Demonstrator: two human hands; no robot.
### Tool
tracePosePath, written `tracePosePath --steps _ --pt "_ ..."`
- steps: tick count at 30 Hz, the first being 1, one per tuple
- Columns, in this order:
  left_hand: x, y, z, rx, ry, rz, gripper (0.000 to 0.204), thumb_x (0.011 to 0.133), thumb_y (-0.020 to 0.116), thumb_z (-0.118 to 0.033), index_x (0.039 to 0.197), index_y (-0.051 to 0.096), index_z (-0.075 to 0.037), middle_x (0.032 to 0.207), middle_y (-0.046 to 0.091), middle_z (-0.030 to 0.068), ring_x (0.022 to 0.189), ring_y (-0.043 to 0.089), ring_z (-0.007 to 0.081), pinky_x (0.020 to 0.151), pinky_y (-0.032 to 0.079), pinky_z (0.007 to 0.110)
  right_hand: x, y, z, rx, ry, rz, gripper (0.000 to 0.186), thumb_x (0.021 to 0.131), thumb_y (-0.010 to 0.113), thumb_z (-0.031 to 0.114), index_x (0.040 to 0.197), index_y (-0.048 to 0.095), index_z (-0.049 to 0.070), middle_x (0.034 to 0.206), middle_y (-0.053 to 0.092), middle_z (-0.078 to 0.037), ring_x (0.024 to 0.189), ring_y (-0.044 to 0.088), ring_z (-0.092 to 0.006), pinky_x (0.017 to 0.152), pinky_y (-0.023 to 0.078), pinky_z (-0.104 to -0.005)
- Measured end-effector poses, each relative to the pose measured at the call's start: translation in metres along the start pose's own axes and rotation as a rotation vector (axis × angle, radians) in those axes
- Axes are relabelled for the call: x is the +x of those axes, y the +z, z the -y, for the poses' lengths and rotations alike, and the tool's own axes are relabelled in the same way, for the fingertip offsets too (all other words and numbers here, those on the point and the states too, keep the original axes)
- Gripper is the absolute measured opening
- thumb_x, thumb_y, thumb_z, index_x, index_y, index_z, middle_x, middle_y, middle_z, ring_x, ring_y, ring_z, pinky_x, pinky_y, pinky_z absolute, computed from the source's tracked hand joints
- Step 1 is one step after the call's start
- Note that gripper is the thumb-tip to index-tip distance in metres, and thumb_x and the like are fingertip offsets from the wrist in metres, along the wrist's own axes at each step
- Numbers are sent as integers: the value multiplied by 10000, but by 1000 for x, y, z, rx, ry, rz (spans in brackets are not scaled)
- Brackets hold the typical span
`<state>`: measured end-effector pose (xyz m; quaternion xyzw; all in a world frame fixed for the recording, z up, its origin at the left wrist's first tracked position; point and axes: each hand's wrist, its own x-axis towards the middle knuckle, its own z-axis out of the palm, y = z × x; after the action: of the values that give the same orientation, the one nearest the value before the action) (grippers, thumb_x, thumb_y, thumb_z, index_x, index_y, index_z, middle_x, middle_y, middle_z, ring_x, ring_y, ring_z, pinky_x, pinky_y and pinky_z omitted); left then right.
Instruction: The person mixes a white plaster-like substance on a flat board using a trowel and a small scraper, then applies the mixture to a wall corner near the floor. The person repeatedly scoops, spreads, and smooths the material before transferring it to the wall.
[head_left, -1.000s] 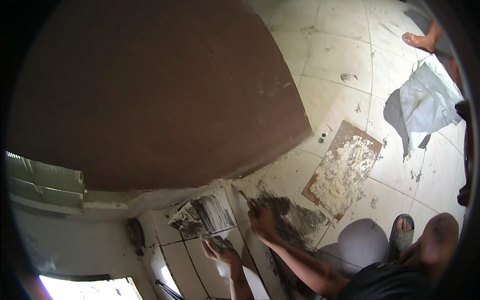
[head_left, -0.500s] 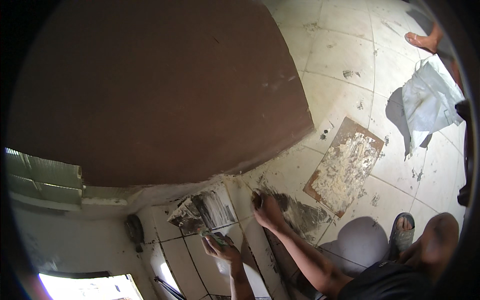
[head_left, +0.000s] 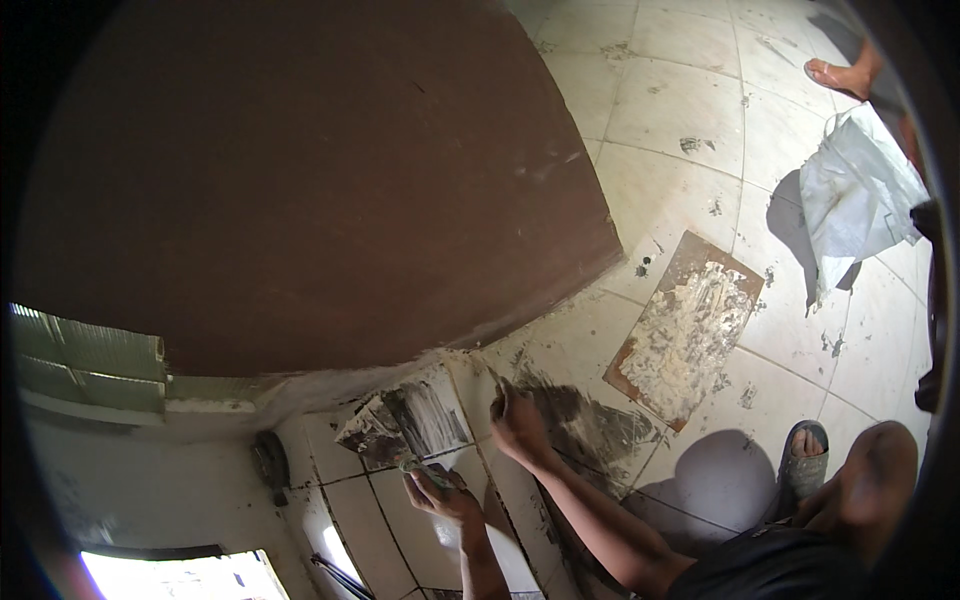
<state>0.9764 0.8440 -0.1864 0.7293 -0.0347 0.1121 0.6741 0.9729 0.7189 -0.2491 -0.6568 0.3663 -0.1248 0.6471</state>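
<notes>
My left hand (head_left: 442, 494) is closed around the greenish handle of a broad putty knife (head_left: 372, 432). Its wide blade carries dark and pale paste and lies over the white tiled ledge, beside a smear of whitish paste (head_left: 432, 418). My right hand (head_left: 518, 428) is closed in a pinch near the ledge's edge, below the corner of the brown wall (head_left: 330, 200). A thin, narrow tip (head_left: 495, 378) pokes out from its fingers; what kind of tool it belongs to is hard to make out.
A brown board (head_left: 690, 330) spread with cream paste lies on the tiled floor (head_left: 680, 100). A white sack (head_left: 860, 195) and another person's foot (head_left: 840, 76) are at the far right. A dark brush-like thing (head_left: 270, 460) rests by the left wall. My sandalled foot (head_left: 804, 460) is near right.
My right hand has shifted slightly left and down, and the thin tip now shows above its fingers. The left hand and its putty knife have stayed in place.
</notes>
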Motion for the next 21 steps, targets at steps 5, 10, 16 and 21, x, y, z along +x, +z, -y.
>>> tracePosePath --steps 5,10,16,21 --pt "3 -2 6 5 16 -13 317 1058 496 -333 1130 559 -31 700 492 25 461 383 89 394 317 241 1 22 14 -9 -67 123 538 946 521 109 1406 373 -126 1089 511 -467 901 597 -587 858 528 -567" --pt "6 -7 13 4 24 3 317 1054 490 -326 1147 567 -33 702 494 26 473 395 90 396 317 240 -13 16 14 -30 -158 -86 563 910 544 93 1418 383 -89 1029 570 -429 871 609 -579 830 516 -580" --pt "2 -2 5 33 24 -21 301 1056 476 -319 1113 566 -38 692 503 24 467 407 89 395 318 237 -3 9 15 -41 -195 11 472 912 527 93 1342 481 -94 965 628 -391 913 618 -551 802 509 -593" --pt "1 1 5 72 21 -71 308 1054 475 -328 1112 559 -38 683 506 24 460 413 86 399 322 232 -5 18 6 81 -158 -90 475 925 538 108 1352 480 -91 967 623 -375 892 621 -531 798 503 -585"
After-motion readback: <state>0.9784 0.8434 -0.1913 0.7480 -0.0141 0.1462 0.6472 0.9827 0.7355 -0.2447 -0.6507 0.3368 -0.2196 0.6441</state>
